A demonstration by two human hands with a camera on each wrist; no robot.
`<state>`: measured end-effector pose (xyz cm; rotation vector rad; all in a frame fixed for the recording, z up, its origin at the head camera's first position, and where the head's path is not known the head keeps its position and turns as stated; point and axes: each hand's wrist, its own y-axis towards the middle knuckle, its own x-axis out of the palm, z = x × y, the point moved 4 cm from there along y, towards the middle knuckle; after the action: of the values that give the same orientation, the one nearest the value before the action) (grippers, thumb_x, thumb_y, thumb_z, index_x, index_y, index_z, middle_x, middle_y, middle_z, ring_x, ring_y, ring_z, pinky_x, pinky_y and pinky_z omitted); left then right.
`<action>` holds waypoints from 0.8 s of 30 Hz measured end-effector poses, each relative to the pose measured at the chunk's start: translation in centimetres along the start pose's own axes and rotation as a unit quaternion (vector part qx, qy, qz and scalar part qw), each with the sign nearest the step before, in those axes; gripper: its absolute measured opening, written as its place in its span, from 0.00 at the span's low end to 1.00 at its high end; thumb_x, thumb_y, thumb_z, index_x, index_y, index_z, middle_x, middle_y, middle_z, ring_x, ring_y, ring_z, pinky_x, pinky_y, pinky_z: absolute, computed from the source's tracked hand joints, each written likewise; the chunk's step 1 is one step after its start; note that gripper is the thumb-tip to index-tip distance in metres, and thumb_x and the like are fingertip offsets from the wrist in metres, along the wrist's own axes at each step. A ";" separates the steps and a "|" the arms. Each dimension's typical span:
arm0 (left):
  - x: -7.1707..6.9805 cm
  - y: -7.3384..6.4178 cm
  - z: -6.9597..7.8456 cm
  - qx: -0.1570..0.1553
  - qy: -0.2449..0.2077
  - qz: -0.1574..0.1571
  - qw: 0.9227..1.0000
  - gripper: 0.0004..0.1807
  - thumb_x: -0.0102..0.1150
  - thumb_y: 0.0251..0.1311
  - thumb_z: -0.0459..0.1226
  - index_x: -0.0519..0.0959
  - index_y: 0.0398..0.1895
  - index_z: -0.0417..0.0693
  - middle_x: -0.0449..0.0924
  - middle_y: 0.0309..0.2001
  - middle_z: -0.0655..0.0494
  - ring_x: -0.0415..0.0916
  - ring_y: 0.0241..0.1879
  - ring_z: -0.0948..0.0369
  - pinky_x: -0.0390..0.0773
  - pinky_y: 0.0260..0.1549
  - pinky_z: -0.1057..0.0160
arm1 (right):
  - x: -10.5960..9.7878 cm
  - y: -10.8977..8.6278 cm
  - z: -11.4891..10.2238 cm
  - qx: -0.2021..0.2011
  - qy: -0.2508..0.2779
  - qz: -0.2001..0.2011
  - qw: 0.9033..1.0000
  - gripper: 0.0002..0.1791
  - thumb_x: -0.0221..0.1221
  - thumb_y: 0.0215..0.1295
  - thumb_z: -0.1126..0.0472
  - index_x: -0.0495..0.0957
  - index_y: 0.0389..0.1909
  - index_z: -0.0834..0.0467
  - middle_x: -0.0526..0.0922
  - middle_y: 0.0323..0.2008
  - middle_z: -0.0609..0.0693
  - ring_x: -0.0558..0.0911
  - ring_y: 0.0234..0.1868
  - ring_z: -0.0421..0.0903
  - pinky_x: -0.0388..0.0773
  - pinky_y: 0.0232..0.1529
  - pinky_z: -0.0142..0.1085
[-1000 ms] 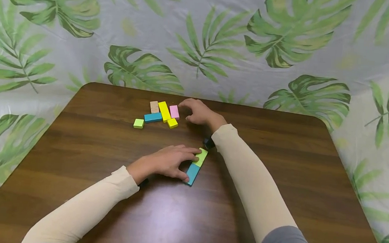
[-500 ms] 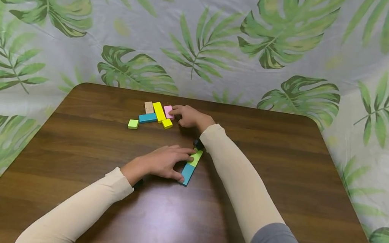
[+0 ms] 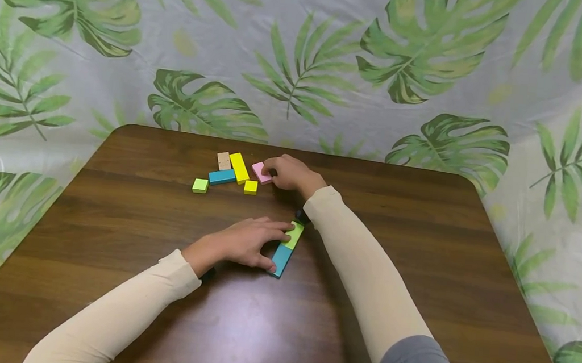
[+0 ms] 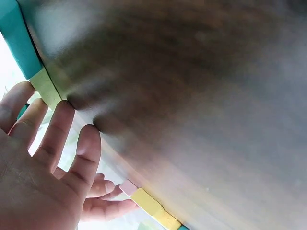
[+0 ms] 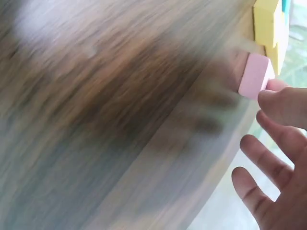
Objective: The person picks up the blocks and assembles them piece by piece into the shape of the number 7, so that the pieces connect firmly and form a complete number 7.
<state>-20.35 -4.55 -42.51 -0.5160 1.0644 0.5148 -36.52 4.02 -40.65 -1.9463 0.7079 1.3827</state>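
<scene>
My right hand (image 3: 289,174) pinches a pink block (image 3: 260,173) between thumb and index finger; in the right wrist view the pink block (image 5: 254,75) is slightly tilted and the other fingers are spread apart. My left hand (image 3: 250,241) rests at a light green block (image 3: 294,236) and a blue block (image 3: 281,260), which lie end to end in a slanted row. Its fingertips touch the green block and its thumb the blue one. In the left wrist view the fingers of the left hand (image 4: 53,158) are extended.
Left of the right hand lie a long yellow block (image 3: 239,168), a small yellow block (image 3: 250,187), a speckled tan block (image 3: 224,161), another blue block (image 3: 222,176) and a small light green block (image 3: 200,186). Beyond the wooden table (image 3: 420,237) hangs a leaf-patterned cloth (image 3: 332,53).
My right hand has reached left to the pink block, pinched it and pulled it slightly right, away from the long yellow block. The small yellow block has turned. My left hand stays at its two blocks.
</scene>
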 end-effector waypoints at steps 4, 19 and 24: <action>0.1 -0.1 0.0 0.001 -0.002 0.003 1.000 0.38 0.68 0.57 0.54 0.72 0.69 0.50 0.59 0.77 0.58 0.63 0.71 0.51 0.67 0.67 0.48 | 0.0 -0.4 0.6 -0.008 -0.005 0.022 1.000 0.18 0.54 0.70 0.65 0.81 0.58 0.53 0.80 0.63 0.49 0.76 0.63 0.51 0.70 0.67 0.43; 0.0 -0.3 -0.1 -0.024 -0.010 -0.016 1.000 0.38 0.68 0.57 0.54 0.70 0.70 0.53 0.56 0.78 0.60 0.61 0.73 0.53 0.66 0.69 0.47 | -0.3 -1.8 2.3 0.007 -0.034 0.041 0.999 0.05 0.63 0.67 0.56 0.84 0.37 0.53 0.72 0.70 0.49 0.73 0.64 0.54 0.72 0.63 0.46; 0.0 -0.1 0.0 -0.020 -0.004 -0.015 1.000 0.39 0.67 0.58 0.55 0.70 0.71 0.53 0.56 0.78 0.61 0.61 0.72 0.53 0.66 0.69 0.49 | -0.4 -2.0 2.0 -0.018 -0.023 0.047 0.998 0.05 0.61 0.67 0.60 0.84 0.41 0.54 0.81 0.58 0.51 0.77 0.56 0.53 0.74 0.59 0.45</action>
<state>-20.26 -4.62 -42.49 -0.5635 1.0396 0.5118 -36.35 6.87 -40.33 -1.9230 0.7662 1.5019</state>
